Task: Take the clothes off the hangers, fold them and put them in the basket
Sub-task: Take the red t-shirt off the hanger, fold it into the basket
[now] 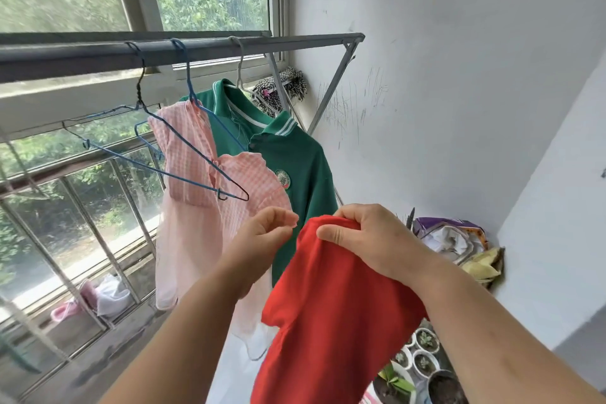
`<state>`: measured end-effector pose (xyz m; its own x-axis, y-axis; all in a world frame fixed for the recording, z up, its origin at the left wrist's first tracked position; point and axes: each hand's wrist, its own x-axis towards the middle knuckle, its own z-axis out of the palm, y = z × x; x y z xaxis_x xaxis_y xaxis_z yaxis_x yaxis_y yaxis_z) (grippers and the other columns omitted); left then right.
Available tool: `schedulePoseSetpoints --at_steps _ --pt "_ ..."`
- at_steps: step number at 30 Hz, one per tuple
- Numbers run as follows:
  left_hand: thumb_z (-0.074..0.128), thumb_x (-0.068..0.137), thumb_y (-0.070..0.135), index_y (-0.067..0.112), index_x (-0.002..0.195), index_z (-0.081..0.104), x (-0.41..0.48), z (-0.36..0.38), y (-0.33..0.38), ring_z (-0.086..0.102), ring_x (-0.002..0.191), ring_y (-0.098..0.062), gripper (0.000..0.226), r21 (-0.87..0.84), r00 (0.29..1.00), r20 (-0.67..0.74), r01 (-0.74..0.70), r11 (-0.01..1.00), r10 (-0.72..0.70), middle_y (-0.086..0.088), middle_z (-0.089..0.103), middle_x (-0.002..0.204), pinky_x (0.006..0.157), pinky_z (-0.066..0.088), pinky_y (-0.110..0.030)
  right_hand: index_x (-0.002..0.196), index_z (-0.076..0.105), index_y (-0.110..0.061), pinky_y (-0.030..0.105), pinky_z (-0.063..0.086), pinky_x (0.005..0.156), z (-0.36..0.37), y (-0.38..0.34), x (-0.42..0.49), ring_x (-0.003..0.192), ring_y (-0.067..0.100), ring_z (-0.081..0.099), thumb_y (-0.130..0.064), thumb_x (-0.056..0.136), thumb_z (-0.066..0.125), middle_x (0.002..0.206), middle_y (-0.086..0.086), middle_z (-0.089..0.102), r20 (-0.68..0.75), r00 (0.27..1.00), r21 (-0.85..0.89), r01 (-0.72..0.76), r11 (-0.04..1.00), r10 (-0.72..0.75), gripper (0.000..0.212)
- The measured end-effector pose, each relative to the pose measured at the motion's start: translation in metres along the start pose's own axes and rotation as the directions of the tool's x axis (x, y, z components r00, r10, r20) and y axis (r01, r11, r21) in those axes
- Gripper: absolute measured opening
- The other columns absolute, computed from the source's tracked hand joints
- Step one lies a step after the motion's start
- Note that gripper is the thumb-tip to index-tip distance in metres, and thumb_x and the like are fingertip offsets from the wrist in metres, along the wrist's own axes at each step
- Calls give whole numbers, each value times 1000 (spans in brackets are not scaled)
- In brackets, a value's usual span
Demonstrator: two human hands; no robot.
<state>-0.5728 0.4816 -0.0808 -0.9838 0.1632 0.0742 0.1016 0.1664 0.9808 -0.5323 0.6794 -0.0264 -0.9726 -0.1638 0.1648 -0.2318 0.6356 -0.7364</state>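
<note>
— What did you see from your end?
— The drying rack's rail (196,50) ran across the window. The red garment (334,305) was off the rack, hanging in front of me below the rail's right end. A pink checked dress (193,223) hung mid-rail, with a green polo shirt (295,154) just behind it.
— And the hands?
— My right hand (370,239) gripped the red garment's top edge. My left hand (265,234) was curled just beside it; I couldn't tell whether it pinched anything. An empty hanger (140,85) hung left of the dress.
</note>
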Motion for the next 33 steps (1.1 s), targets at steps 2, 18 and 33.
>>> schedulePoseSetpoints --at_steps 2,18,33 --pt "52 90 1 18 97 66 0 -1 -26 60 90 -12 23 63 987 -106 130 990 -123 -1 67 101 78 43 -25 71 63 -19 24 40 59 -1 1 0 54 2 46 -48 83 71 61 -10 52 -16 1000 -13 -21 1000 21 32" --pt "80 75 44 31 125 63 -27 46 -101 50 125 -11 54 110 791 422 441 891 -443 11 55 135 98 36 -27 72 68 -21 31 44 66 -40 -3 -17 60 7 53 -54 72 71 61 -7 57 -59 996 156 -61 986 71 33" --pt "78 77 31 -10 126 54 -30 29 -101 59 108 -32 69 -424 811 555 465 777 -182 -23 62 117 103 43 -46 67 69 -20 14 47 56 -49 -28 -16 58 4 58 -40 71 72 64 -6 65 -53 998 492 -6 870 36 21"
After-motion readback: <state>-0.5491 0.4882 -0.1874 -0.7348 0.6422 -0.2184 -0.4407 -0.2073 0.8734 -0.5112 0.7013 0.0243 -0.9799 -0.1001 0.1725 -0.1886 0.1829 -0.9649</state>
